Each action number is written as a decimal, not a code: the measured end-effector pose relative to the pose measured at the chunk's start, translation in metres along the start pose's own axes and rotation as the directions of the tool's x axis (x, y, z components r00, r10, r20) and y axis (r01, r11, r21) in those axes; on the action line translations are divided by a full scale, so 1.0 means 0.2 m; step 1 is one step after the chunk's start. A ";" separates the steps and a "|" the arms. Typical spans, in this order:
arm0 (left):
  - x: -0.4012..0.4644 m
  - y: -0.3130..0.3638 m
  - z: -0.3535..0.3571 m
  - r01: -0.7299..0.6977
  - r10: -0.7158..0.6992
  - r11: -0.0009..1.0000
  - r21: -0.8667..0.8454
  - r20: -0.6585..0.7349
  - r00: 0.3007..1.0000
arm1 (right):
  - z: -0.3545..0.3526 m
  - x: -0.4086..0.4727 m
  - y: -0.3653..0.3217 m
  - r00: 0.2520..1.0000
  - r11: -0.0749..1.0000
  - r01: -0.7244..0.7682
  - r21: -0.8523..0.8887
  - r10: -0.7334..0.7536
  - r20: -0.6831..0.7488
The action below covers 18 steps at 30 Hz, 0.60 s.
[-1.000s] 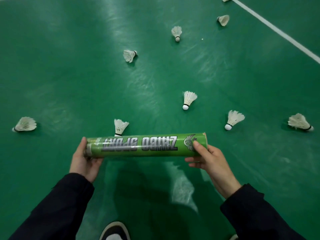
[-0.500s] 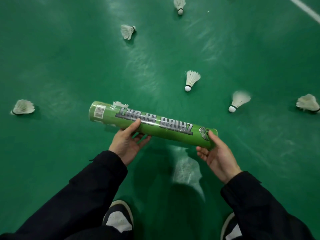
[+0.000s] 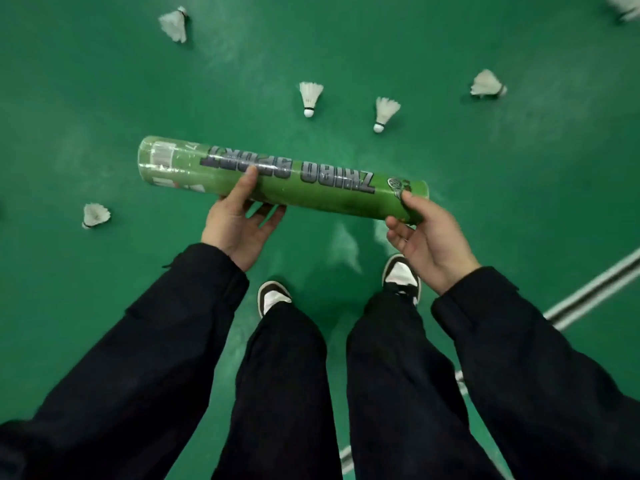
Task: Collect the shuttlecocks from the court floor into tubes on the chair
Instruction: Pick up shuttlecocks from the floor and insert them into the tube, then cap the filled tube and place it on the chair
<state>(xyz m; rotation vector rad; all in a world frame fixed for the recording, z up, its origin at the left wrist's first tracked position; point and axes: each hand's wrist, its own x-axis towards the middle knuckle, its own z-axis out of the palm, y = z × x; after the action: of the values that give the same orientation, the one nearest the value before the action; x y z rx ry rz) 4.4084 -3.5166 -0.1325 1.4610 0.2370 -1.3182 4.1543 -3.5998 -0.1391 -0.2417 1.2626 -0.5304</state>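
Tube [image 3: 284, 180]: green, lettered, held nearly level above the court floor [image 3: 86, 105], its far end tilted slightly up to the left.
Left hand [image 3: 239, 220]: grips the tube near its middle, thumb on top, fingers curled beneath.
Right hand [image 3: 427, 237]: holds the tube's near end, thumb over the rim (whether that end is capped cannot be told).
Shuttlecocks: two [image 3: 310, 98] [image 3: 385, 113] lie just beyond the tube; others [image 3: 174, 25] [image 3: 95, 215] [image 3: 487, 85] lie scattered farther out.
Shoes [image 3: 272, 297]: beneath the tube.
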 end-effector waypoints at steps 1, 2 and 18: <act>-0.15 0.04 0.07 0.026 -0.026 1.000 0.008 0.013 1.000 | -0.01 -0.17 -0.06 0.999 1.000 0.023 0.020 -0.022 -0.031; -0.29 0.08 0.14 0.052 -0.053 0.998 0.018 0.025 0.998 | -0.02 -0.35 -0.13 0.997 0.998 0.049 0.027 -0.048 -0.063; -1.57 0.55 0.78 0.201 -0.249 0.952 0.230 0.202 0.947 | -0.06 -2.07 -0.54 0.876 0.939 0.337 0.073 -0.284 -0.389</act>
<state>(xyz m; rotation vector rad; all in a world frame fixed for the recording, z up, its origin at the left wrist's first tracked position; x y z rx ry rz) 4.2850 -3.5287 0.2136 1.4693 0.1207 -1.7286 4.0325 -3.4822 0.2552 -0.2350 1.5600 -0.9764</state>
